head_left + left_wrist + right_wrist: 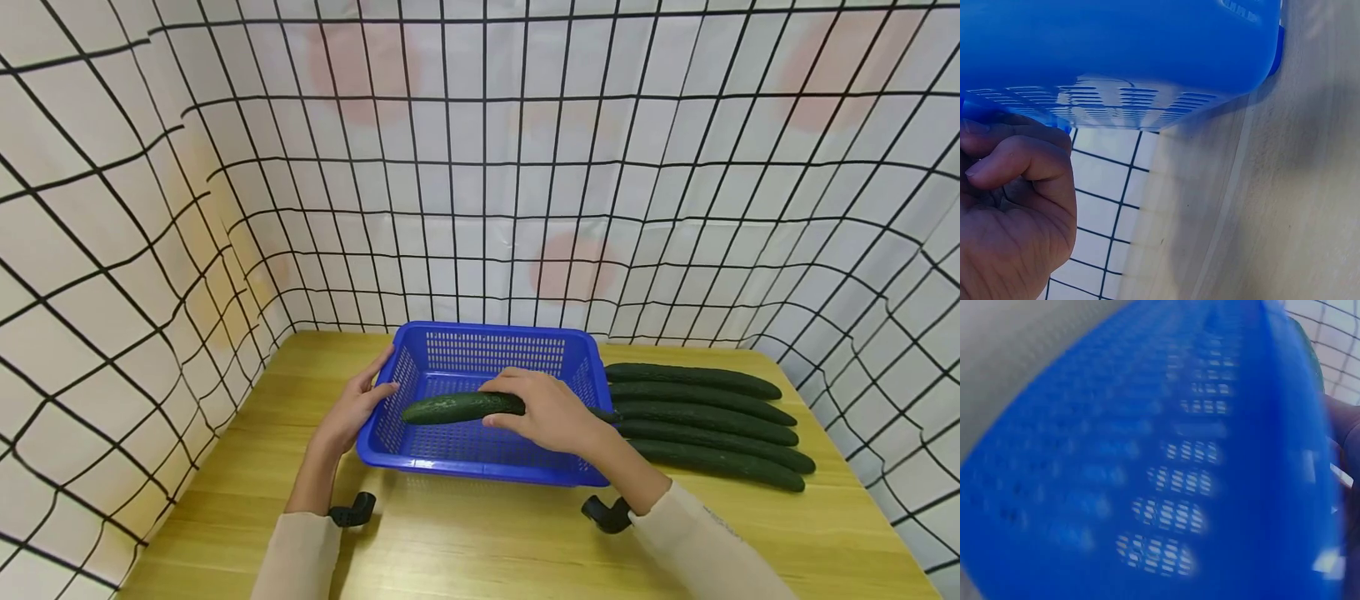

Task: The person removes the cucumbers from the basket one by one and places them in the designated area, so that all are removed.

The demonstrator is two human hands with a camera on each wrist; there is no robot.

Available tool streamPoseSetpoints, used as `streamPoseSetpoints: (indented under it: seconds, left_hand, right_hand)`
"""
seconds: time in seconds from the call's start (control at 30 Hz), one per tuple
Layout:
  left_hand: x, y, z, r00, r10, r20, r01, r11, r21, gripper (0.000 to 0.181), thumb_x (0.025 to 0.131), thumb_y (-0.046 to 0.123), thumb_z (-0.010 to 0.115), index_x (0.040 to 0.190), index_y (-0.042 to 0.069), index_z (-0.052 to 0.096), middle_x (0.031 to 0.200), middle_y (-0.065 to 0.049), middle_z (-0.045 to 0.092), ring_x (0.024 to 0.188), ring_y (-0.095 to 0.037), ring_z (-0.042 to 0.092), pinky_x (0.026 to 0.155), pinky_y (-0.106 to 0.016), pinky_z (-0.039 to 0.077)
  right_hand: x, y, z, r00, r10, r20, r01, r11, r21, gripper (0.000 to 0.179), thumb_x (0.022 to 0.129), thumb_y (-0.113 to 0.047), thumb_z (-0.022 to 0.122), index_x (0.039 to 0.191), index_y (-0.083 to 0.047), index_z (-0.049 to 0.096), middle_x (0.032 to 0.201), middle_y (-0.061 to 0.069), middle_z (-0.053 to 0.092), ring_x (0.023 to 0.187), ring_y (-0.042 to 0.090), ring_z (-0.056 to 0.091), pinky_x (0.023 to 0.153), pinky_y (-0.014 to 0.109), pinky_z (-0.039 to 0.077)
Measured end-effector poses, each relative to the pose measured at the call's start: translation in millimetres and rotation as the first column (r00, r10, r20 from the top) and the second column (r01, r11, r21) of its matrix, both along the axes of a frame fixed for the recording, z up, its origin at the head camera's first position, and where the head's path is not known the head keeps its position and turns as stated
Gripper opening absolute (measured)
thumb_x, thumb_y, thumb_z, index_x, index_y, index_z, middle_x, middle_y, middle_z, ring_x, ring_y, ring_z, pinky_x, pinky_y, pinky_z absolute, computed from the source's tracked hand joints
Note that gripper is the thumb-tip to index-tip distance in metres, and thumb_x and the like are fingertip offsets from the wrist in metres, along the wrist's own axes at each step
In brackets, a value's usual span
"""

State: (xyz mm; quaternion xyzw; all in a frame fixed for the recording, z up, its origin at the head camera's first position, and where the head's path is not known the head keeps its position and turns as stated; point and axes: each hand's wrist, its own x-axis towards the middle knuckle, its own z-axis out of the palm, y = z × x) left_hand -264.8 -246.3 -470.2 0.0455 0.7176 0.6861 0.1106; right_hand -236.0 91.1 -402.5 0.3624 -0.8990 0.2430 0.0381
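A blue perforated plastic basket (472,469) stands on the table. My left hand (356,408) grips its left rim, thumb over the edge; in the left wrist view the fingers curl beside the basket (1147,50). With my right hand (546,408) I hold a long dark green cucumber (457,407) from above. It lies crosswise over the basket, one end pointing left, its middle covered by my hand. The right wrist view is blurred; the basket wall (1166,462) fills most of it, with part of the cucumber (1307,350) behind the rim.
Several cucumbers (705,425) lie side by side on the wooden table (465,542), right of the basket. White sheeting with a black wire grid (480,158) encloses the back and sides. Black devices (607,515) sit at both wrists.
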Motion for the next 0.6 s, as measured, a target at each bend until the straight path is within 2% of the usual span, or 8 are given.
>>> streamPoseSetpoints:
  seconds: [0.2,0.3,0.37,0.53,0.6]
  left_hand:
    - [2.0,-1.4,1.5,1.000,0.009,-0.001,-0.009,1.000,-0.009,0.071,0.107,0.018,0.051,0.165,0.041,0.018,0.152,-0.033,0.043,0.100,-0.043,0.071,0.078,-0.051,0.064]
    - [2.4,-1.2,1.8,1.000,0.015,0.005,-0.015,1.000,-0.004,0.071,0.106,0.018,0.051,0.164,0.043,0.019,0.152,-0.031,0.044,0.101,-0.044,0.070,0.078,-0.051,0.064]
    - [2.3,-0.8,1.6,1.000,0.012,0.009,-0.012,1.000,-0.001,0.071,0.106,0.019,0.052,0.164,0.043,0.019,0.151,-0.031,0.044,0.100,-0.044,0.071,0.078,-0.051,0.064]
    - [1.5,-0.4,1.7,1.000,0.008,0.006,-0.008,1.000,-0.006,0.071,0.106,0.018,0.052,0.165,0.041,0.018,0.154,-0.030,0.042,0.100,-0.043,0.071,0.078,-0.052,0.064]
    - [1.1,-0.6,2.2,1.000,0.004,0.002,-0.004,1.000,-0.010,0.071,0.107,0.018,0.051,0.165,0.041,0.017,0.153,-0.031,0.042,0.099,-0.043,0.071,0.078,-0.052,0.064]
  right_hand:
    - [1.9,23,9.6,0.999,-0.048,-0.016,0.047,0.998,-0.049,0.042,0.093,-0.041,0.073,0.132,-0.025,0.070,0.128,-0.006,0.070,0.118,0.019,0.066,0.094,0.043,0.059]
    - [3.2,36,10.3,0.997,-0.068,-0.029,0.066,0.996,-0.064,0.043,0.092,-0.040,0.074,0.132,-0.025,0.070,0.130,-0.004,0.070,0.123,0.022,0.065,0.100,0.048,0.057]
    - [3.7,46,9.8,0.996,-0.081,-0.036,0.078,0.995,-0.066,0.042,0.092,-0.040,0.074,0.132,-0.025,0.070,0.130,-0.005,0.070,0.124,0.023,0.064,0.102,0.048,0.056]
    - [6.6,70,8.0,0.993,-0.113,-0.038,0.111,0.992,-0.058,0.043,0.093,-0.040,0.073,0.132,-0.024,0.070,0.127,-0.004,0.070,0.117,0.021,0.066,0.096,0.046,0.057]
    - [8.2,80,6.8,0.991,-0.132,-0.033,0.130,0.990,-0.051,0.044,0.094,-0.041,0.072,0.134,-0.023,0.069,0.129,-0.001,0.069,0.122,0.026,0.064,0.099,0.050,0.056]
